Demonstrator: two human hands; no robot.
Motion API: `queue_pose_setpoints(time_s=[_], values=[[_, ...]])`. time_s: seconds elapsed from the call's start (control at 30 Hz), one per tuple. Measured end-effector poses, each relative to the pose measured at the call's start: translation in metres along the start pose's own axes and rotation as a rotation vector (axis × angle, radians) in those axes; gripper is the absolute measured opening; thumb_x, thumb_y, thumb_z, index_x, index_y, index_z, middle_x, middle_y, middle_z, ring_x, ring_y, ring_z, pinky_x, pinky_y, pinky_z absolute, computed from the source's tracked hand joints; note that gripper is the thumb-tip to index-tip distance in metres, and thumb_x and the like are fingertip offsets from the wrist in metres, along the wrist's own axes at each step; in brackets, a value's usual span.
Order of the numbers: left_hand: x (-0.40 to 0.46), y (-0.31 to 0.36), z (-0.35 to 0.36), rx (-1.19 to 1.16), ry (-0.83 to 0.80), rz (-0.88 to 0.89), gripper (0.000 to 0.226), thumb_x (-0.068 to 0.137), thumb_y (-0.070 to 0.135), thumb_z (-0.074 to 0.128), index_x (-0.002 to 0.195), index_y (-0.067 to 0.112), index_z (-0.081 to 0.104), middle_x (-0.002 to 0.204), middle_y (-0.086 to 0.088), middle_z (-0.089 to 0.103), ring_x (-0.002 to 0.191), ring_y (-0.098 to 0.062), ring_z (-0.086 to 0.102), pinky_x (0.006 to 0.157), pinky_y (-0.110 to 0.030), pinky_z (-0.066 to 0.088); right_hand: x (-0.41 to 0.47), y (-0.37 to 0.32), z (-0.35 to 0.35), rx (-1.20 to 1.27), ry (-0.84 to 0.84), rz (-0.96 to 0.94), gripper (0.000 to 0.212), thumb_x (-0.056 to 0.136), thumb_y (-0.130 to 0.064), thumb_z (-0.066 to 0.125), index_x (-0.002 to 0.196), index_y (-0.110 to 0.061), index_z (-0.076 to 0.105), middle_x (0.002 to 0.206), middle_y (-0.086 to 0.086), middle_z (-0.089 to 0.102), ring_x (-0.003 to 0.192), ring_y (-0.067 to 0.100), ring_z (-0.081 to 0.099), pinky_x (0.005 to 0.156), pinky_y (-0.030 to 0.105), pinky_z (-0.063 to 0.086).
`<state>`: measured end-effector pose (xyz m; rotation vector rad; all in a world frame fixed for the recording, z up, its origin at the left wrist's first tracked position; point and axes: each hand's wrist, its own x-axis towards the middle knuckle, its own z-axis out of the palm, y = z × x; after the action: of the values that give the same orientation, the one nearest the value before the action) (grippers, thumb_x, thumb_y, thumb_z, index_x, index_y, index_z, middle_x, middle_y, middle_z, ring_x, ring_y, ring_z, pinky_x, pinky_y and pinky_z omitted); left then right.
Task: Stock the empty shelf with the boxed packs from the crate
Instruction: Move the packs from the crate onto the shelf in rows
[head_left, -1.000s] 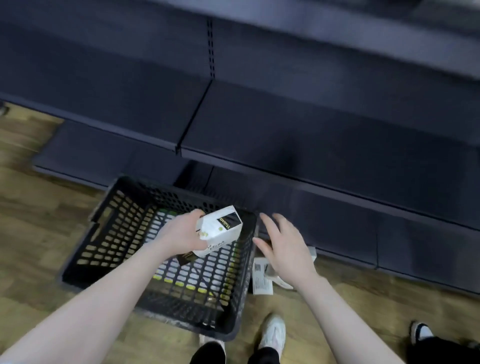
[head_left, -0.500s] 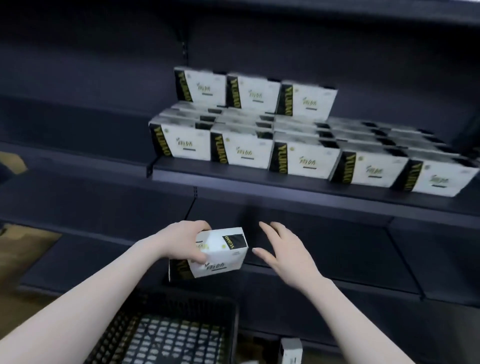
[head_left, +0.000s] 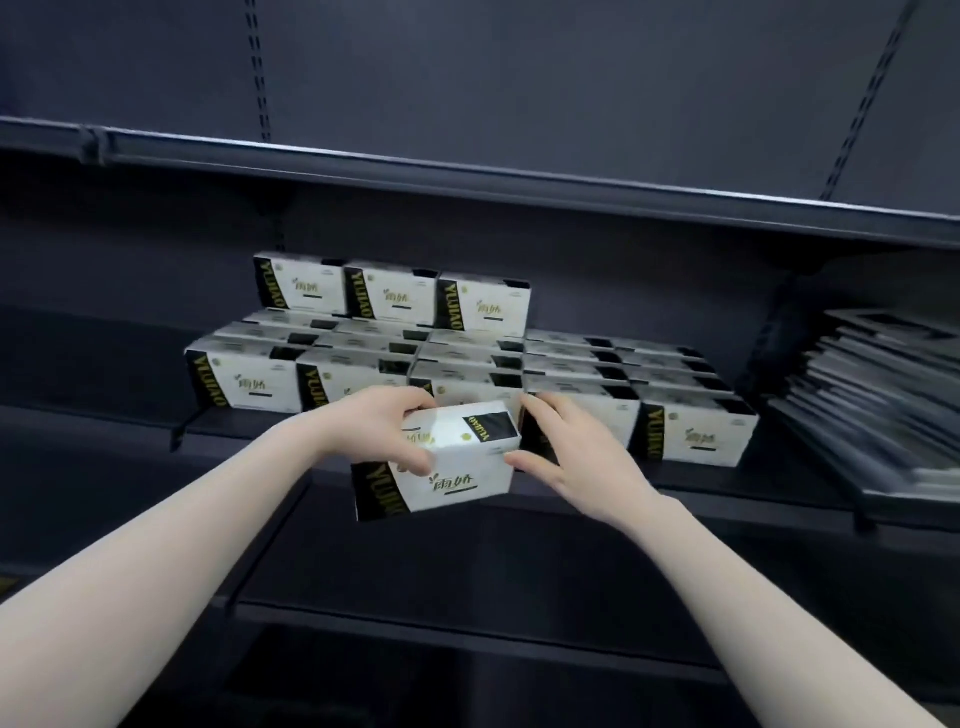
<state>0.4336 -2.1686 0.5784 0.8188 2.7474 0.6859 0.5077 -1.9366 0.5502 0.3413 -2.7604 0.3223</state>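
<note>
We are lifting the box (head_left: 447, 462) up from the crate, now out of view, to the stocked shelf (head_left: 727, 483). Our left hand (head_left: 382, 434) is gripping its left end, and our right hand (head_left: 566, 457), spread and apart a moment ago, is now touching its right end with straight fingers. Placing it on the stack (head_left: 483, 306) looks next.
</note>
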Motion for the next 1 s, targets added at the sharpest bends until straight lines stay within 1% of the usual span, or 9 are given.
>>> queue_pose_setpoints(time_s=[0.1,0.27,0.4,0.53,0.6,0.73,0.83,0.93,1.0], values=[[0.011,0.024,0.000,0.006,0.008,0.016,0.065,0.067,0.035,0.074,0.126,0.029,0.048,0.105,0.015,0.057,0.094,-0.004,0.057,0.080,-0.029,0.052,0.003,0.017,-0.016,-0.012,0.012,-0.022,0.072,0.088,-0.054,0.049,0.147,-0.022,0.023,0.147,-0.003,0.030,0.130,0.017,0.033,0.104,0.028,0.028],[0.026,0.047,-0.009,0.034,0.036,0.055,0.050,0.069,0.032,0.075,0.113,0.033,0.051,0.099,0.015,0.061,0.090,-0.003,0.058,0.074,-0.024,0.049,0.015,0.032,-0.027,-0.014,0.046,-0.067,0.081,0.084,-0.059,0.053,0.148,-0.023,0.020,0.148,-0.004,0.030,0.131,0.017,0.033,0.105,0.028,0.027],[0.042,0.052,-0.023,0.049,0.038,0.074,0.049,0.069,0.028,0.074,0.114,0.030,0.053,0.097,0.012,0.062,0.087,-0.005,0.060,0.074,-0.026,0.051,0.032,0.036,-0.030,-0.010,0.062,-0.075,0.086,0.080,-0.060,0.057,0.148,-0.023,0.019,0.148,-0.003,0.028,0.131,0.017,0.031,0.106,0.029,0.025],[0.060,0.046,-0.035,0.050,0.023,0.118,0.044,0.070,0.028,0.074,0.109,0.032,0.053,0.097,0.013,0.062,0.088,-0.006,0.060,0.070,-0.024,0.049,0.057,0.037,-0.027,-0.015,0.061,-0.064,0.090,0.077,-0.061,0.060,0.148,-0.023,0.020,0.146,-0.002,0.031,0.130,0.019,0.033,0.108,0.035,0.029],[0.070,0.040,-0.043,0.057,0.014,0.139,0.047,0.070,0.027,0.073,0.111,0.034,0.052,0.097,0.014,0.062,0.087,-0.005,0.060,0.068,-0.023,0.048,0.071,0.036,-0.023,-0.032,0.052,-0.052,0.091,0.076,-0.062,0.061,0.148,-0.024,0.019,0.146,-0.002,0.031,0.130,0.020,0.034,0.107,0.036,0.030],[0.087,0.024,-0.057,0.075,0.005,0.158,0.050,0.071,0.027,0.073,0.116,0.032,0.051,0.097,0.014,0.062,0.085,-0.004,0.060,0.066,-0.019,0.047,0.095,0.032,-0.016,-0.015,0.033,-0.021,0.093,0.075,-0.058,0.065,0.148,-0.025,0.019,0.149,-0.002,0.029,0.133,0.018,0.030,0.107,0.033,0.030],[0.096,0.013,-0.063,0.071,0.002,0.162,0.056,0.071,0.028,0.074,0.121,0.032,0.048,0.101,0.015,0.061,0.088,-0.002,0.058,0.070,-0.019,0.048,0.106,0.030,-0.011,0.042,0.032,-0.007,0.092,0.074,-0.055,0.069,0.147,-0.027,0.021,0.149,-0.003,0.029,0.134,0.015,0.029,0.107,0.032,0.030],[0.105,0.004,-0.064,0.059,0.004,0.171,0.054,0.071,0.028,0.074,0.118,0.035,0.048,0.101,0.014,0.061,0.089,-0.004,0.059,0.074,-0.021,0.049,0.115,0.032,-0.006,0.098,0.020,0.026,0.086,0.074,-0.052,0.070,0.145,-0.029,0.026,0.146,-0.005,0.031,0.132,0.013,0.032,0.104,0.027,0.031],[0.112,0.000,-0.063,0.044,0.002,0.176,0.050,0.071,0.027,0.074,0.113,0.036,0.050,0.097,0.013,0.062,0.086,-0.006,0.060,0.069,-0.020,0.047,0.121,0.034,-0.002,0.124,0.028,0.042,0.082,0.074,-0.049,0.071,0.143,-0.028,0.032,0.142,-0.005,0.034,0.128,0.012,0.035,0.098,0.021,0.030]])
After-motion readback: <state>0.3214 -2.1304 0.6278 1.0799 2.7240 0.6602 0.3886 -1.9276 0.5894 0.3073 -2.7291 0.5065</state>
